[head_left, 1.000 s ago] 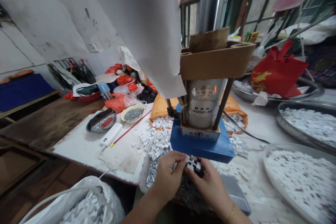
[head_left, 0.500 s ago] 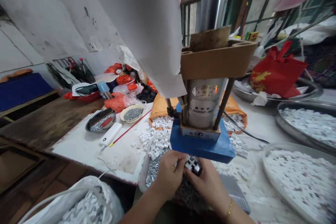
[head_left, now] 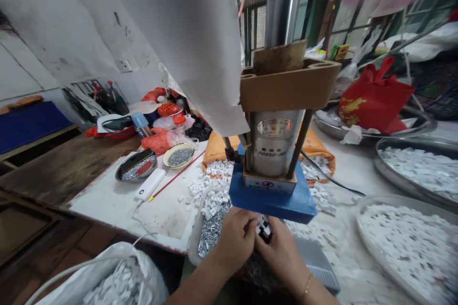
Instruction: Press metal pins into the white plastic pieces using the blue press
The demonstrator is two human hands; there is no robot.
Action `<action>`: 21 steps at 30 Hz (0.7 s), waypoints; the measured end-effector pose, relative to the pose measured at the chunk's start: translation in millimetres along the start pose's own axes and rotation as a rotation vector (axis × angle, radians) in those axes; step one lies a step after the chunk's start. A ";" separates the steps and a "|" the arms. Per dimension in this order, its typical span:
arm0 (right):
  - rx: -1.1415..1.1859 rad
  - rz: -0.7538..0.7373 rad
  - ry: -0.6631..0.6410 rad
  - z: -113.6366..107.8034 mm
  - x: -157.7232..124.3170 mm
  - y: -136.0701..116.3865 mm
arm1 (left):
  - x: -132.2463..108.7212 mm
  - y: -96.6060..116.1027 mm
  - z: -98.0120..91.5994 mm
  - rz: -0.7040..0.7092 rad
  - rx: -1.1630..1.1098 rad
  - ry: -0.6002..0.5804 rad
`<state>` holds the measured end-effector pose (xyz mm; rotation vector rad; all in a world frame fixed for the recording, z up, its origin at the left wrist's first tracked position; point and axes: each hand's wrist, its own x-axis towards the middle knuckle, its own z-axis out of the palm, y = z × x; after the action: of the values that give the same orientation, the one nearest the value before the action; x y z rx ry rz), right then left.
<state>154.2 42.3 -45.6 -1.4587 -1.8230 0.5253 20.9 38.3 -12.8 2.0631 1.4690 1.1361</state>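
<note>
Below the blue head of a press (head_left: 274, 200), my two hands work close together. My left hand (head_left: 236, 238) is closed in a pinch, its fingertips at the left side of a small black block with white plastic pieces (head_left: 264, 228). What sits in that pinch is hidden by the fingers. My right hand (head_left: 282, 252) grips the same block from the right, thumb in front. Beside my left hand stands a clear plastic box (head_left: 193, 243) holding metal nails or pins (head_left: 213, 228), with small white plastic pieces (head_left: 214, 202) heaped at its far end.
A white sack (head_left: 114, 252) of white parts stands at lower left. On the right are a round tray (head_left: 372, 248) and a metal basin (head_left: 379, 164) of white pieces. A ridged grey box (head_left: 317, 259) lies near my right hand. Left sits a bowl (head_left: 179, 156) of metal bits.
The view has shifted slightly, so the press appears a little further left. My hands stay at the block, with the left fingers now covering more of its left side.
</note>
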 end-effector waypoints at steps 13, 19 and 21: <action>0.036 0.022 0.006 -3.1 0.5 -4.0 | -2.4 -1.0 -2.3 -0.008 -0.050 0.021; 0.004 0.001 -0.009 -2.8 0.2 -3.9 | -1.8 -1.3 -1.9 -0.007 -0.082 0.016; -0.011 0.001 -0.017 -2.0 0.1 -3.3 | -2.2 -1.9 -1.6 -0.003 -0.090 0.016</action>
<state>153.6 41.2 -41.9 -1.4666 -1.8413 0.5300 18.2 36.9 -14.0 1.9942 1.4016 1.1982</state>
